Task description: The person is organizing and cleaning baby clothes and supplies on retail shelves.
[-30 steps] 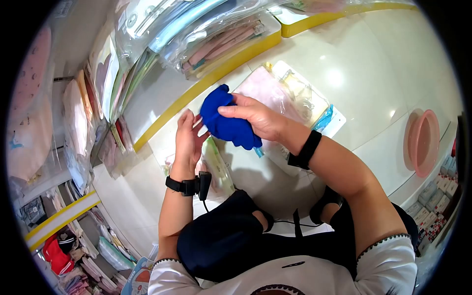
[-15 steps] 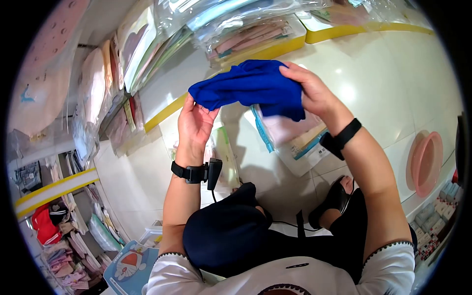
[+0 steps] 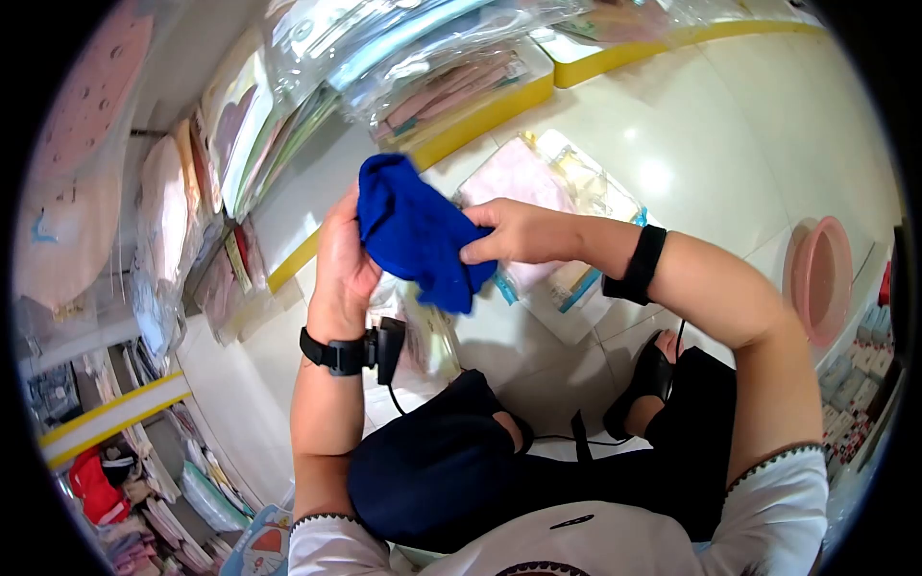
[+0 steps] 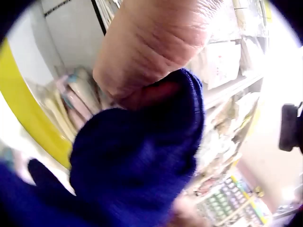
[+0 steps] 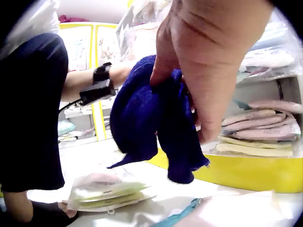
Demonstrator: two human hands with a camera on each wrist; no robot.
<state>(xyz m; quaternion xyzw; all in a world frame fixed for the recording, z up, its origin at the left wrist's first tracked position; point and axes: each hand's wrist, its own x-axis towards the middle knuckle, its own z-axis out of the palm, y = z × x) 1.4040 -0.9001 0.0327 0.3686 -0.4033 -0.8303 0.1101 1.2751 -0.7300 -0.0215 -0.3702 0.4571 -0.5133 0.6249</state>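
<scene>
A piece of deep blue soft cloth, folded and bunched, is held up between both hands above the floor. My right hand pinches its right side, thumb on top, and the lower edge hangs in loose folds. On the other side is my left hand, palm turned up, the cloth lying over its fingers. In the left wrist view, the left hand reaches into a fold at the cloth's edge. Those fingers are hidden, so I cannot tell whether they grip it.
Flat packages in clear plastic lie on the tiled floor beyond the hands, with another bagged package below the left hand. Shelves with yellow edging hold bagged textiles. A pink basin stands at the right.
Half a second ago the cloth was stretched wide between the hands. The right hand has since moved left and down, and the cloth is bunched smaller near the left hand.
</scene>
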